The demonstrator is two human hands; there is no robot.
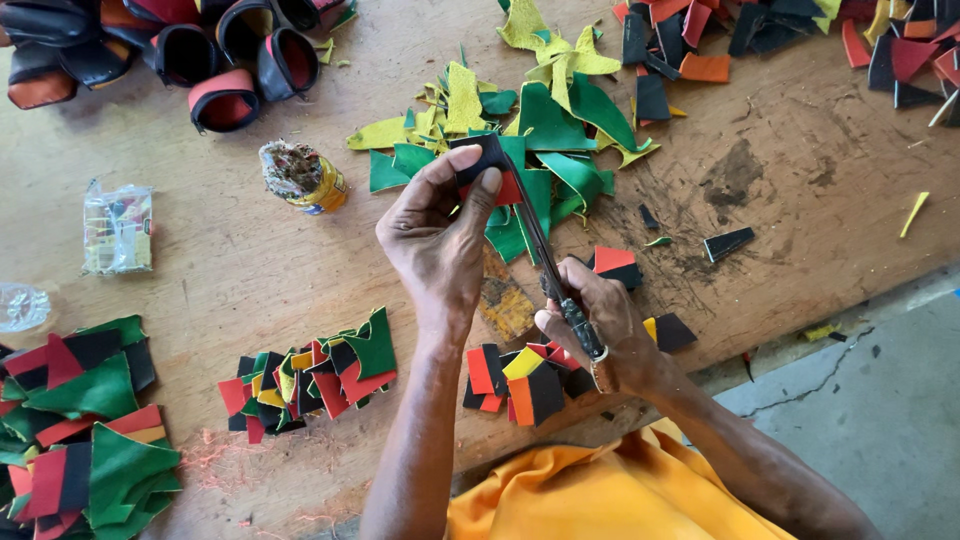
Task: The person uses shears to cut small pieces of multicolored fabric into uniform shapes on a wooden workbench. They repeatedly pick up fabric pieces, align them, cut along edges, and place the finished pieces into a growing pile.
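Note:
My left hand (pixel 435 235) pinches a small black and red leather piece (pixel 490 165) between thumb and fingers, held above the wooden table (pixel 250 260). My right hand (pixel 590 320) grips the dark handles of a pair of scissors (pixel 545 255), whose blades point up toward that piece. Directly behind lies a heap of green and yellow leather scraps (pixel 540 130). Under my right wrist sits a small stack of cut red, black, yellow and orange pieces (pixel 520 380).
Another stack of cut pieces (pixel 310 375) lies left of my forearm, and a larger pile (pixel 80 420) at the far left. Black and red leather loops (pixel 220 60) crowd the top left. A small tin (pixel 305 178), a plastic packet (pixel 117 228) and dark scraps (pixel 760 40) also rest here.

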